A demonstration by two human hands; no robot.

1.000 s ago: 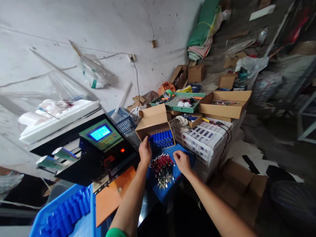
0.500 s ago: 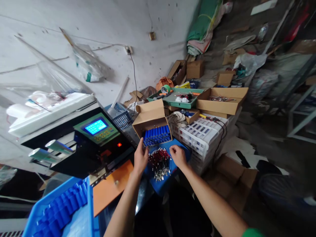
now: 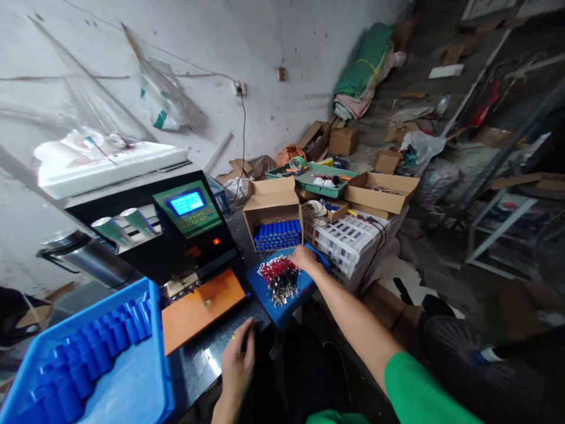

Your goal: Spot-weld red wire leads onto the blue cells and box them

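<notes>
A pile of short red and black wire leads point(image 3: 280, 280) with white ends and metal tips lies on a blue stool top point(image 3: 269, 306). My right hand point(image 3: 304, 259) reaches to the pile's upper right edge, fingers closed on a lead there; the fingertips are partly hidden. Lower and to the left, my left hand point(image 3: 237, 359) hovers by the bench's front edge, fingers loosely bent, with a gap beside the thumb and nothing visible in it. Behind the pile stands an open cardboard box point(image 3: 270, 203) holding rows of blue cylindrical cells point(image 3: 278, 231).
At left is a black machine point(image 3: 227, 238) with a lit screen point(image 3: 188, 203) and an orange plate point(image 3: 203, 309). A blue tray point(image 3: 161, 359) of blue battery packs point(image 3: 88, 359) sits in front. White crates point(image 3: 339, 247) and a green tray point(image 3: 329, 189) stand behind right.
My left hand has moved from beside the cell box down to the bench's front edge. My right hand has come left to the wire leads. The view has shifted to the left.
</notes>
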